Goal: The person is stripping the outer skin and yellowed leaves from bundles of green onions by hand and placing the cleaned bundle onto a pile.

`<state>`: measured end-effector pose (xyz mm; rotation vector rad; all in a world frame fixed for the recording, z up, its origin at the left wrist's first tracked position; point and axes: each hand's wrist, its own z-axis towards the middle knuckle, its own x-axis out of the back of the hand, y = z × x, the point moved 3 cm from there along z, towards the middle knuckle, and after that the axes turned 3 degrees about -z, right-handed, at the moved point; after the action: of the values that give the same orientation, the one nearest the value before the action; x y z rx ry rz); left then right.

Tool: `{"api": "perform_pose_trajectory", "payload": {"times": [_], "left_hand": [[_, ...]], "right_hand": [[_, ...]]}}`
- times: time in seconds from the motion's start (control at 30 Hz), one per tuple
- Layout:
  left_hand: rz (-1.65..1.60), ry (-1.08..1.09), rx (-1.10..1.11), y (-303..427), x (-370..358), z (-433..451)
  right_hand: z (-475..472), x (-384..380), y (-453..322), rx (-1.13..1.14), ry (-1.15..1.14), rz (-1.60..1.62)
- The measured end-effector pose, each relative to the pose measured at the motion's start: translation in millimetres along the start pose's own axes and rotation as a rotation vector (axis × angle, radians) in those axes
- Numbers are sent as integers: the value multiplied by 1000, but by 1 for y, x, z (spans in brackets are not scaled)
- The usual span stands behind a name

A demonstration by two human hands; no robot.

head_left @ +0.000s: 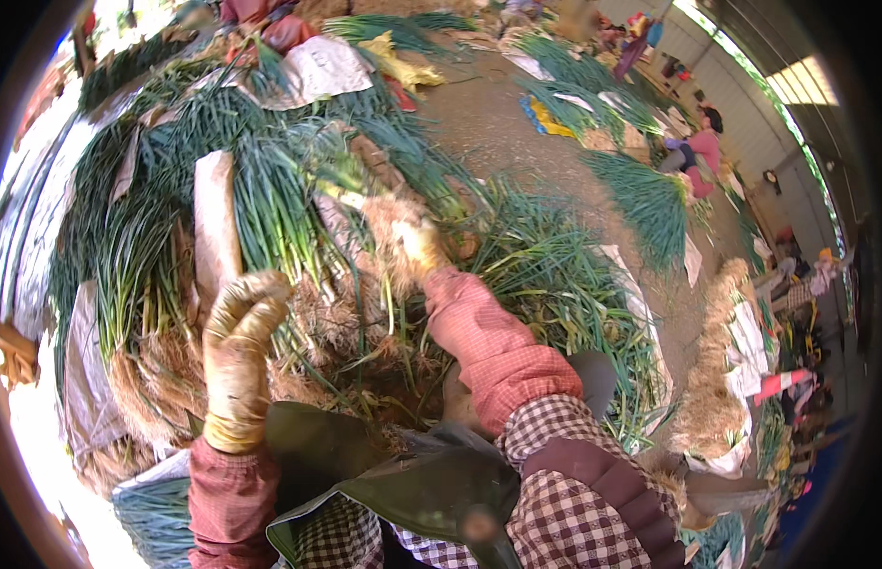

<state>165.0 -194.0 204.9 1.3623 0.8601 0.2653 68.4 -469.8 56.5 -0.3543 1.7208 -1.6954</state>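
My right hand (418, 245), in a stained yellowish glove, grips a bunch of green onions (348, 195) near its hairy, light brown roots. The bunch's leaves point away to the upper left and look blurred. My left hand (245, 348), gloved the same way, is raised with its fingers curled in, and no object shows in it. Just beyond it lie a pale folded sheet (217, 213) and a heap of green onions (277, 206), roots towards me. Loose green leaves (554, 263) cover the ground right of my right hand.
A dark green apron (412, 491) covers my lap. Onions with bushy roots (711, 384) lie on white sacking at the right. A person in pink (704, 153) sits beside another onion pile (647, 206). A bare floor strip (476, 121) runs between the piles.
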Motion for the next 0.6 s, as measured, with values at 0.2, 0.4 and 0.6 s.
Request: {"api": "perform_pose_trajectory", "payload": {"times": [0.2, 0.4, 0.6], "left_hand": [[-149, -97, 447, -105, -19, -35], [41, 52, 410, -156, 28, -14], [37, -53, 500, -168, 16, -14]], "right_hand": [[-57, 38, 70, -373, 146, -1083], [-63, 46, 49, -31, 323, -1382], [-34, -5, 92, 105, -35, -1821]]}}
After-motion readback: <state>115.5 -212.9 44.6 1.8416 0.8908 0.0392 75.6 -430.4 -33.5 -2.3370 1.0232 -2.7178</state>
